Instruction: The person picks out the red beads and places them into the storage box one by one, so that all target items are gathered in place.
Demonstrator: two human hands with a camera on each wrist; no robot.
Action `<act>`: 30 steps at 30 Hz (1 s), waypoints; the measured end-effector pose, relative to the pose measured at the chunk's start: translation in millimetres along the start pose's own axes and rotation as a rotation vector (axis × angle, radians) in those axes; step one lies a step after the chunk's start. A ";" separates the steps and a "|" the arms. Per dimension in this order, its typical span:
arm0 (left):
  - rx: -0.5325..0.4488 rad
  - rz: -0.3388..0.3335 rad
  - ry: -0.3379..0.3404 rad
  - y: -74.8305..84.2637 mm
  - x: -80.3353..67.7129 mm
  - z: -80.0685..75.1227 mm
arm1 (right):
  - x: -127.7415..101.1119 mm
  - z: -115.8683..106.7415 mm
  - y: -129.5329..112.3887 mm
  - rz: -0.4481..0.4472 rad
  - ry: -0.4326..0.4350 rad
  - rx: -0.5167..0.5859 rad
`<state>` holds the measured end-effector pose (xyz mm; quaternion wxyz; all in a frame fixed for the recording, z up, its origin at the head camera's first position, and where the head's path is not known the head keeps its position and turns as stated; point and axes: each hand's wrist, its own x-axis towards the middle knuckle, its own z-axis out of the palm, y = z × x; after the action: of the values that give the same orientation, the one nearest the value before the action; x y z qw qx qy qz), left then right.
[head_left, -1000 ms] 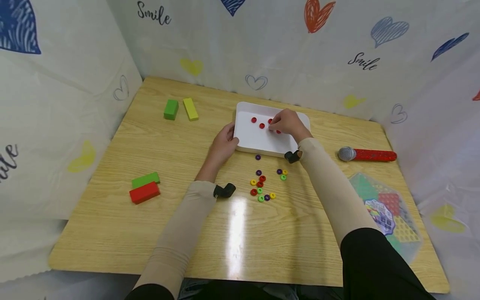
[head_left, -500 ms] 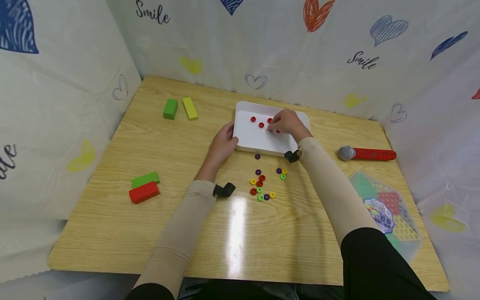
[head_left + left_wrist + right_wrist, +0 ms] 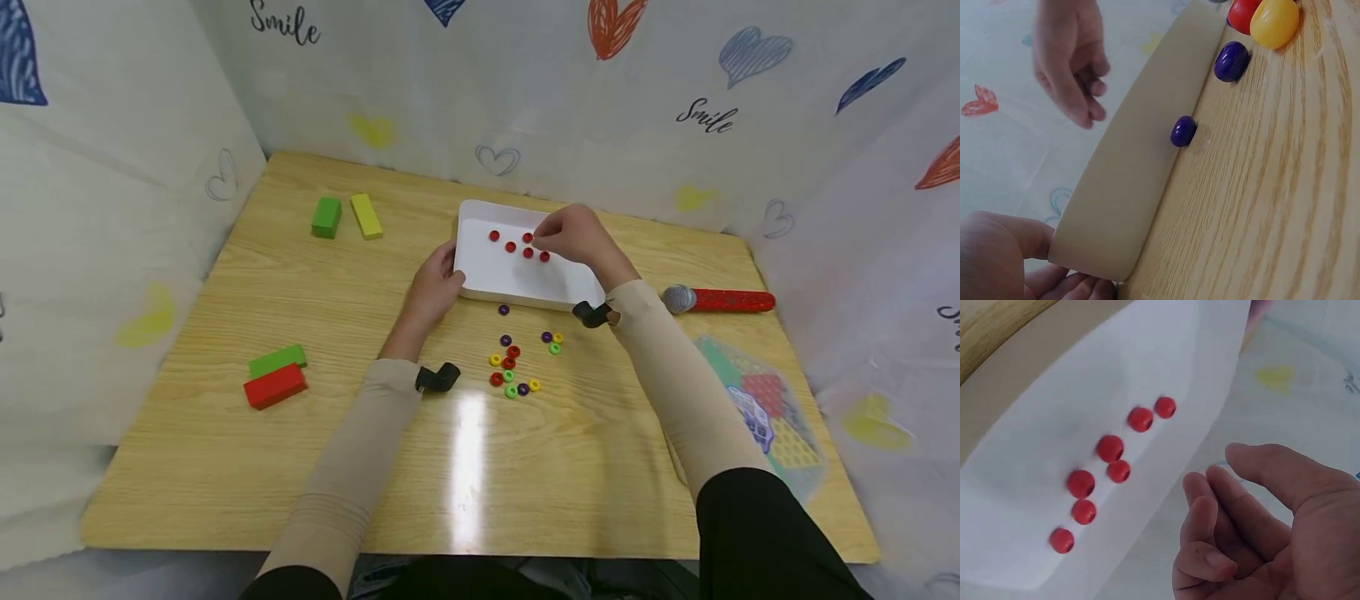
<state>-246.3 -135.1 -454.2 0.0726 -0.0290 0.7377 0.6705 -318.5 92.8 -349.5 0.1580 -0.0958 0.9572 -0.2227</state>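
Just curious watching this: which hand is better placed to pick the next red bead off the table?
Probably the right hand: empty, over the white plastic tray. The left hand grips its corner.

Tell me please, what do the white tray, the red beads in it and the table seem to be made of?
White tray: probably plastic, matte, with thin smooth walls and rounded corners. Red beads: likely glossy plastic; each shows a small highlight and a hole. Table: wood grain under a shiny coat, perhaps laminate, since it mirrors the light.
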 end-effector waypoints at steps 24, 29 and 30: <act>0.025 -0.010 -0.006 -0.3 1.7 1.1 | -111.5 76.6 3.2 -0.305 -0.013 0.073; 0.034 -0.030 0.000 -0.1 1.4 0.7 | -117.3 89.8 13.3 -0.274 -0.021 0.102; 0.034 -0.034 0.001 -0.2 1.5 0.5 | -117.7 92.0 14.8 -0.272 -0.023 0.103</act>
<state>-247.7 -134.6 -454.7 0.0840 -0.0405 0.7485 0.6566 -178.8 99.3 -403.9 0.1419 -0.2191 0.9208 -0.2898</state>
